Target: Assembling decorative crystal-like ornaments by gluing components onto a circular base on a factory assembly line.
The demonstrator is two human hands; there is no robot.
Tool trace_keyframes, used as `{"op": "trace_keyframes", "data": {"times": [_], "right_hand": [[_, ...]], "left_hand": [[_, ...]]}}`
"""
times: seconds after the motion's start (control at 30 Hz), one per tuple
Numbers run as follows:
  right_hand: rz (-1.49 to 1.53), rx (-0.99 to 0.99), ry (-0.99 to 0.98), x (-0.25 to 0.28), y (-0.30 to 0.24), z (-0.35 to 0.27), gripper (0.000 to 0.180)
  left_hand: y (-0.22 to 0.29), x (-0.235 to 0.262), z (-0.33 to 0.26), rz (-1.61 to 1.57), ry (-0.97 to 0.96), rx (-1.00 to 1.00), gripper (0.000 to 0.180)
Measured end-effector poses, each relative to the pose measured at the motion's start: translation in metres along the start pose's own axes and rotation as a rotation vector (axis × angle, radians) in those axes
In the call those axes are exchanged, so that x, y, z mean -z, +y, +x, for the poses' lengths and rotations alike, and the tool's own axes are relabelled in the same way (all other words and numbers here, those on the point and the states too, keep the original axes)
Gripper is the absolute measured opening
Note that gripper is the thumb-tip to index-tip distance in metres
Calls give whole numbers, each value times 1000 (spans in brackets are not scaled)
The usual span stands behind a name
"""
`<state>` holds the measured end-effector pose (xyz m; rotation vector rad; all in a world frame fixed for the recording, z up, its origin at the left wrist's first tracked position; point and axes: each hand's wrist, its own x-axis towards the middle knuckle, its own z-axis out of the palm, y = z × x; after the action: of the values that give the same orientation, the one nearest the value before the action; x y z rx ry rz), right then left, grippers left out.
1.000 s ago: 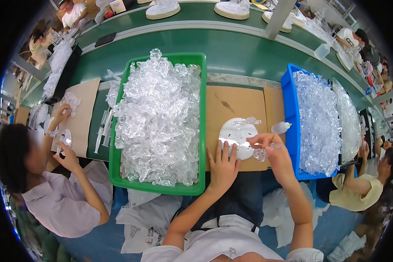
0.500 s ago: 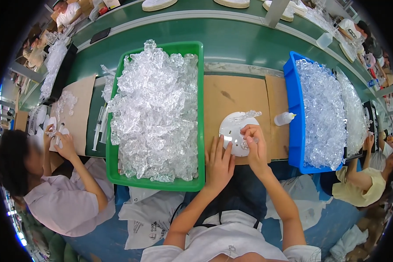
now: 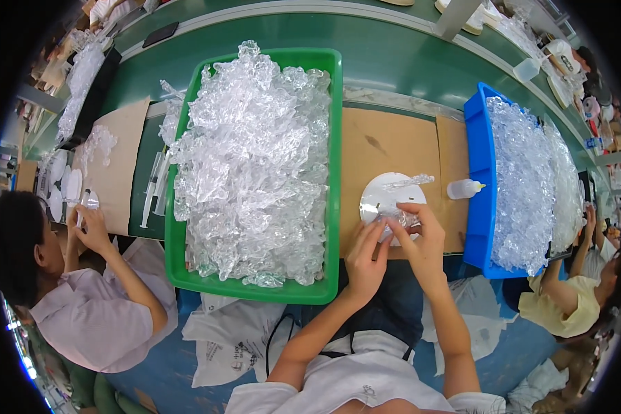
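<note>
In front of me a round white disc (image 3: 370, 201) lies on the cardboard. One clear plastic piece (image 3: 410, 181) rests across its far right edge. Over the near part of the disc, my right hand (image 3: 424, 241) is closed on another clear, lumpy plastic piece (image 3: 405, 219), thumb and index finger around it. My left hand (image 3: 367, 262) comes in from the left, its fingertips closed at that same piece's near left side. The fingers partly hide the piece, so its exact shape cannot be made out.
A green bin (image 3: 335, 172) heaped with clear plastic pieces stands at my left. A squeeze bottle (image 3: 464, 188) lies by the blue bin (image 3: 477, 179) of clear pieces at right. Syringes (image 3: 152, 190) lie beyond the green bin, near a co-worker (image 3: 103, 303).
My left hand has left the disc's edge and come up to the clear piece in my right hand. The whole view has shifted slightly.
</note>
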<state>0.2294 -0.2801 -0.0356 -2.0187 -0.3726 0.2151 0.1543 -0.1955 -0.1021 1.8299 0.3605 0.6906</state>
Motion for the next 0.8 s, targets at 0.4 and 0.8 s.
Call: {"op": "trace_keyframes", "data": {"times": [0.4, 0.8], "right_hand": [[-344, 49, 151, -28, 1, 24, 25], [-341, 159, 299, -51, 8, 15, 23]], "left_hand": [[-13, 22, -1, 445, -291, -184, 36], [-13, 18, -9, 430, -291, -117, 46]]}}
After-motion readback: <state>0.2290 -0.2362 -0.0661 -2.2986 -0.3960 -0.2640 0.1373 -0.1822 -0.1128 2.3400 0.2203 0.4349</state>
